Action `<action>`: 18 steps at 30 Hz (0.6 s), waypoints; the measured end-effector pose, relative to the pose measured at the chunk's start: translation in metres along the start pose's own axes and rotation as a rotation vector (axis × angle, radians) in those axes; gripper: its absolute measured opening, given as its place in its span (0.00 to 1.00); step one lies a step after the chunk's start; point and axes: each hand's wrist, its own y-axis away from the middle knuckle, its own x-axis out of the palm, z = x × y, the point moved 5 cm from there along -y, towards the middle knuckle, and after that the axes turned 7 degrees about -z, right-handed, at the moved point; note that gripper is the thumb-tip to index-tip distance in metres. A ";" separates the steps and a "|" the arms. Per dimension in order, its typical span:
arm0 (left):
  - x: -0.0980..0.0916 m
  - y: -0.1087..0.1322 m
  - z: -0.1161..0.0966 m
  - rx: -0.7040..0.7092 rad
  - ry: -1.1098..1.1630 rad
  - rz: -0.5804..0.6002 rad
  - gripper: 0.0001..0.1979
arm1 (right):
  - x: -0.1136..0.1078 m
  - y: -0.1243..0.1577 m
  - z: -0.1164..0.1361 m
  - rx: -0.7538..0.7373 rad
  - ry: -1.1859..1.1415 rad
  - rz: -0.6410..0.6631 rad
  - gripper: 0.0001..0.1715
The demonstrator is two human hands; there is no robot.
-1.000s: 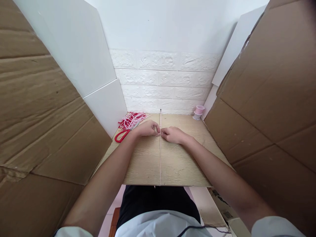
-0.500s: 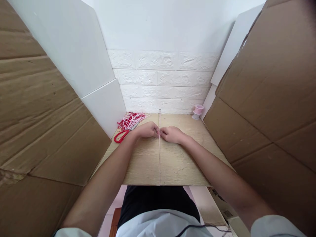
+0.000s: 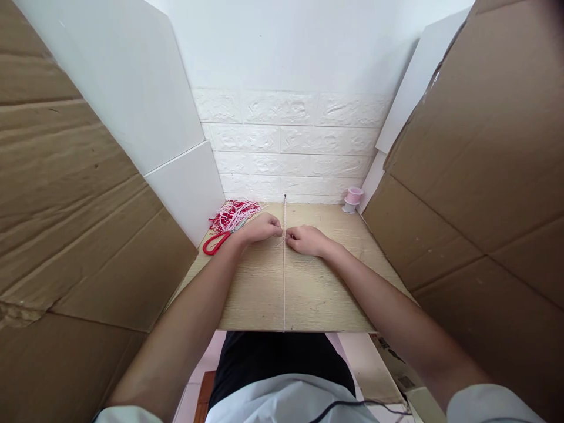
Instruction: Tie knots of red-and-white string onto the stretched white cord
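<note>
A pale cord (image 3: pixel 284 288) runs straight down the wooden board from a small nail (image 3: pixel 285 196) at the back to the front edge; its upper part looks thicker and knotted. Just left of the cord, my left hand (image 3: pixel 263 228) is closed, its fingertips pinching a thin thread. My right hand (image 3: pixel 305 239) is closed in a pinch on the thread at the cord's right side. The thread itself is very fine and hard to follow between the fingers.
Red-handled scissors (image 3: pixel 215 243) lie at the left, beside a heap of red and white cords (image 3: pixel 233 215). Spools of pink and white thread (image 3: pixel 353 197) stand at the back right. Cardboard panels (image 3: pixel 79 194) rise on both sides of the wooden board (image 3: pixel 335 294).
My left hand has moved slightly up and left, and its fingers have turned. The thin loop near its fingertips has changed shape. My right hand is almost still.
</note>
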 end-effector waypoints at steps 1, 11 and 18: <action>-0.002 -0.001 0.001 -0.003 0.007 -0.034 0.06 | -0.001 0.000 0.001 0.002 0.004 0.001 0.17; -0.020 -0.008 0.015 -0.149 0.382 -0.431 0.05 | -0.004 0.002 0.003 0.022 -0.012 0.023 0.20; -0.029 -0.009 0.024 -0.259 0.824 -0.560 0.09 | -0.004 0.001 0.002 0.018 -0.031 0.015 0.20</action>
